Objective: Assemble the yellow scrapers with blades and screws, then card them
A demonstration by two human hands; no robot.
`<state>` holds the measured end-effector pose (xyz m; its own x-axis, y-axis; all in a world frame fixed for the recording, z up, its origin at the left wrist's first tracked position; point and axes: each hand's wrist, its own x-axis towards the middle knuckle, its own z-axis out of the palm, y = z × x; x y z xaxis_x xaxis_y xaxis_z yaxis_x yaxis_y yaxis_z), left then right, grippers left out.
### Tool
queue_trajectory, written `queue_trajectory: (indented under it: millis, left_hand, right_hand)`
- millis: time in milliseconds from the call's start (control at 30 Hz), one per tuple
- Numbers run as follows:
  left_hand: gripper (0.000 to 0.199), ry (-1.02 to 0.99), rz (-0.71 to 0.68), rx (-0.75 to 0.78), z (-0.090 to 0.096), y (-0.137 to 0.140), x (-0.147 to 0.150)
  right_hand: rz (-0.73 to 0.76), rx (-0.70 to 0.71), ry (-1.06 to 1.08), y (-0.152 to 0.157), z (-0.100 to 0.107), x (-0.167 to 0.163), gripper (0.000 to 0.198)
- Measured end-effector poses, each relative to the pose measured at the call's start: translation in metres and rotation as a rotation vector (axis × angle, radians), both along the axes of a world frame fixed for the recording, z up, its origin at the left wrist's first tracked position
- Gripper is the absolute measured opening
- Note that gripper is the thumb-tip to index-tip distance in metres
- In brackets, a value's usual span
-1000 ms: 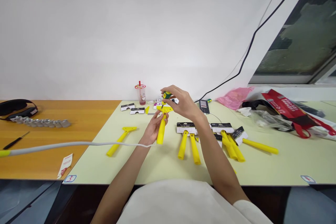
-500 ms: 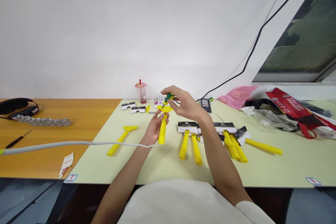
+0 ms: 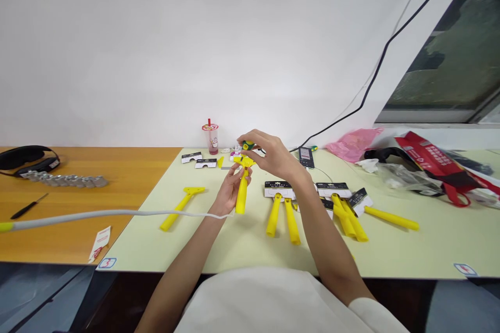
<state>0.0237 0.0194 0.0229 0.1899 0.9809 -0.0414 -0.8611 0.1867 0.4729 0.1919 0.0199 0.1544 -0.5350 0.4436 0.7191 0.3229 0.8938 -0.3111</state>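
Note:
My left hand is closed around a yellow scraper, its handle pointing down toward me and its wide head up. Just above that head, my right hand grips a screwdriver with a green and yellow handle. The screwdriver's tip is hidden from me, so I cannot tell if it touches the scraper. Left of my hands, another yellow scraper lies on the pale green table. To the right, several yellow scrapers lie with black and white cards on their heads.
A lidded cup stands by the wall, near two loose cards. A dark handheld device lies at the back. Pink plastic and a red bag sit on the right. A black screwdriver rests on the wooden table.
The screwdriver handle in my right hand has tipped, its end now facing me more. My left hand and the scraper have stayed nearly still.

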Motion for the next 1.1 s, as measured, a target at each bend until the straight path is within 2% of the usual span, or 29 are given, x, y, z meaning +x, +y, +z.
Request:
queue_trajectory:
  millis: [233,500,600,733,833,1100]
  left_hand:
    - [0.044,0.015,0.027,0.012,0.000,0.002,-0.003]
    - [0.043,0.038,0.014,0.059,-0.003,0.003,-0.002]
    - [0.045,0.052,0.023,0.061,-0.004,0.003,-0.002]
    - [0.046,0.056,0.018,0.058,-0.005,0.003,-0.001]
    - [0.044,0.052,0.012,0.062,-0.006,0.002,-0.001]
    - [0.041,0.041,0.018,0.031,-0.007,0.002,0.001]
  right_hand:
    - [0.034,-0.061,-0.001,-0.006,0.003,0.004,0.035]
    - [0.021,-0.048,-0.037,-0.006,0.003,0.005,0.049]
    - [0.009,-0.050,-0.034,-0.005,0.002,0.005,0.046]
    - [-0.004,-0.070,0.003,0.001,0.000,0.005,0.029]
    - [-0.029,-0.025,0.010,0.006,-0.003,0.004,0.020]
    - [-0.061,0.006,-0.009,0.008,-0.005,-0.001,0.025]
